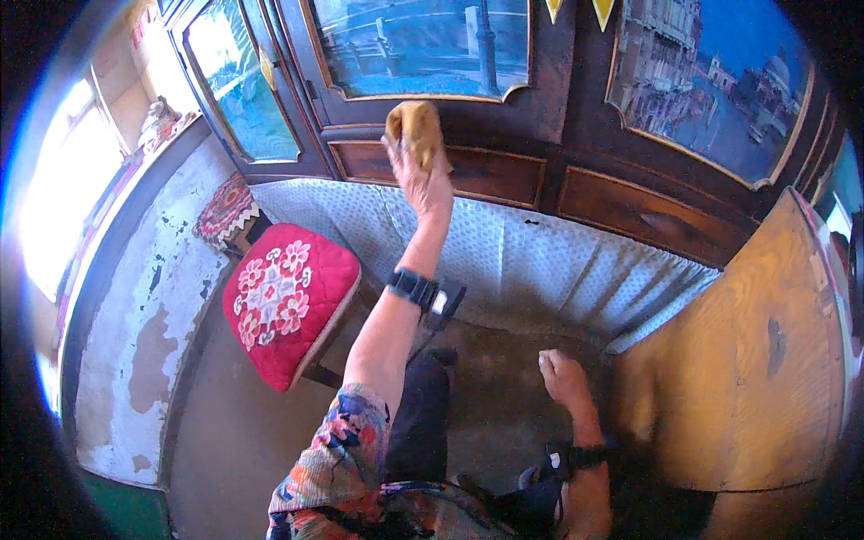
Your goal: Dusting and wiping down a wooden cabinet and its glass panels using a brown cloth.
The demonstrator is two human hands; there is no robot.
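My left hand (425, 182) is stretched forward, gripping a bunched yellow-brown cloth (417, 128). The cloth lies over the dark wooden rail of a cabinet (550, 115), just under a framed picture panel (418, 47) of a railing and a lamp post; whether it presses on the wood I cannot tell. Beneath that hand runs a brown inset panel (499, 177) with a light edging. My right hand (565, 381) hangs low above the floor, its fingers curled in with nothing visible in them.
A chair with a red flowered cushion (290, 297) stands at left. White dotted curtain fabric (499, 250) hangs below the cabinet. To the right is a yellowish wooden board (742, 378). Another picture panel (715, 88) shows buildings and water. Peeling wall (148, 324) rises beneath the window (67, 189).
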